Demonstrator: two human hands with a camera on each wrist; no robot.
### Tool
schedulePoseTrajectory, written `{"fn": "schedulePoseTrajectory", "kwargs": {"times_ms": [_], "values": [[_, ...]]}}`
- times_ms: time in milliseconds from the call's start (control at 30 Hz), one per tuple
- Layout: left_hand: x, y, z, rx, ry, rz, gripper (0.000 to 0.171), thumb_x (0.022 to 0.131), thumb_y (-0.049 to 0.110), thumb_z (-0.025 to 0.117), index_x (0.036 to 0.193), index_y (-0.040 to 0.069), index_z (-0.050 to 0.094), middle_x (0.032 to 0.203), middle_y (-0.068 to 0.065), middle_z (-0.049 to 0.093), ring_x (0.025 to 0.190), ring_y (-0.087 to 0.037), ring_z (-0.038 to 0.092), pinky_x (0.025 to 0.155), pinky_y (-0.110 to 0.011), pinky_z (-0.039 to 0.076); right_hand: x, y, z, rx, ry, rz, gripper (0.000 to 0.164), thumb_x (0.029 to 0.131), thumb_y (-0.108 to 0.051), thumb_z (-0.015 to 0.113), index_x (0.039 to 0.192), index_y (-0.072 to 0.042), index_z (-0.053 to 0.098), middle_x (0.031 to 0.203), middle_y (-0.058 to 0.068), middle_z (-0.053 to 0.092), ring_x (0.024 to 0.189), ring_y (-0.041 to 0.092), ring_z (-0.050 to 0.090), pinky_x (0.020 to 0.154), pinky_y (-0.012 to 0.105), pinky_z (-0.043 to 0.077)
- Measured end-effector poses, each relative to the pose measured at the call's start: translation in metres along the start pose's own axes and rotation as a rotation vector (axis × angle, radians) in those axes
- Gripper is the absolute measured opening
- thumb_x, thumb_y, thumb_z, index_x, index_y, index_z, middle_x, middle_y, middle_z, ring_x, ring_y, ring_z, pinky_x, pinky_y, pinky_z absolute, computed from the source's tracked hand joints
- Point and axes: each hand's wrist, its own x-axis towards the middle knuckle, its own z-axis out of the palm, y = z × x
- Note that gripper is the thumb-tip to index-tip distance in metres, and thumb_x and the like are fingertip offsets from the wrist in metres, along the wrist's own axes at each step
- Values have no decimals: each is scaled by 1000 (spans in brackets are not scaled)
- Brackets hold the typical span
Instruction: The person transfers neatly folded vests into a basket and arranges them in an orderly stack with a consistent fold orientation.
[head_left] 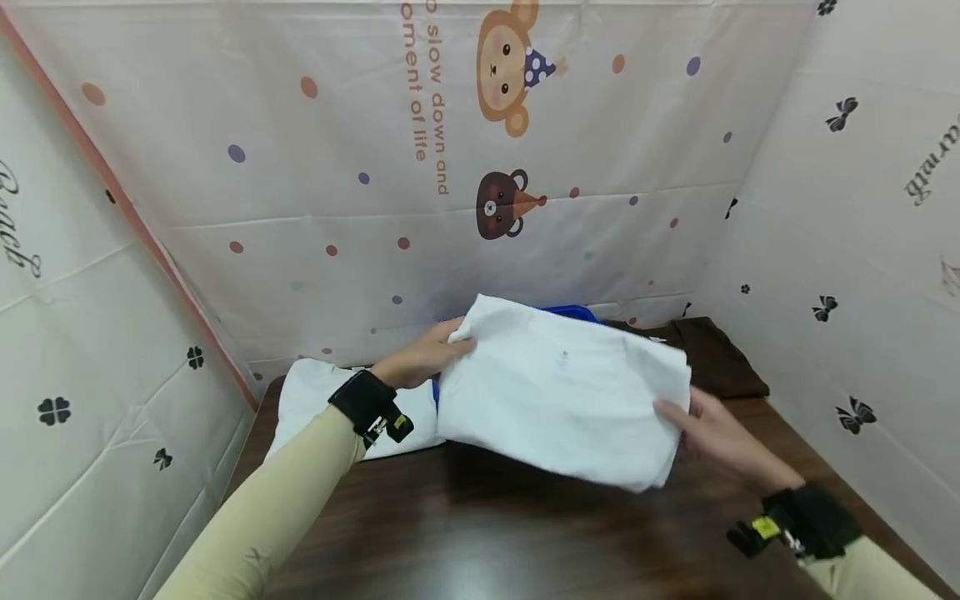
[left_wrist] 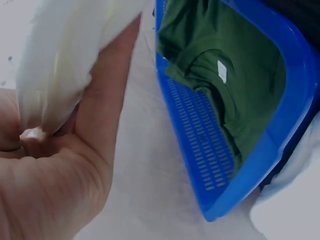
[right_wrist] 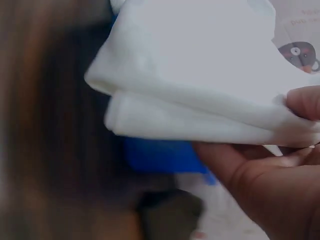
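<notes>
The folded white garment [head_left: 562,392] is held above the dark worktop [head_left: 480,533] at frame centre, with the left hand [head_left: 420,358] pinching its upper-left corner and the right hand [head_left: 712,437] gripping its lower-right edge. It looks light, soft and limp; opposite-corner holds should keep the folds together. A blue basket [left_wrist: 260,165] containing a green garment [left_wrist: 235,85] sits directly behind. Cloth walls enclose three sides; open room lies toward the frame bottom.

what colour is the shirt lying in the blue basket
Dark green shirt, clearest in the left wrist view, inside the blue basket.
</notes>
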Motion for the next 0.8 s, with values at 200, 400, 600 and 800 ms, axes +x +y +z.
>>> {"fn": "schedulePoseTrajectory", "kwargs": {"times_ms": [200,400,600,800], "values": [[6,-14,-8,-160,59,-79,56,113,23,40,164,19,18,133,-15,52,102,-25,63,77,-41,58,43,-45,-17,-274,98,-167,61,110,-35,49,163,-13,26,139,26,48,106,34,64,77,49,60],[14,-33,-15,-287,124,-147,49,113,22,41,161,18,28,116,-11,60,86,-20,67,68,-35,57,82,-82,-22,-429,112,-216,52,110,-27,50,159,-13,37,134,23,53,98,36,63,73,45,59],[14,-40,-20,-277,143,-160,57,110,20,51,160,15,24,122,-14,58,93,-22,66,74,-39,58,115,-104,-16,-513,90,-229,50,111,-25,47,159,-11,38,132,24,56,95,33,63,71,44,58],[17,-39,-25,-185,202,-175,74,104,6,59,162,8,15,144,-22,46,113,-30,60,87,-45,57,138,-114,-7,-516,88,-198,46,111,-24,46,155,-11,43,125,22,57,92,32,62,68,42,57]]}}
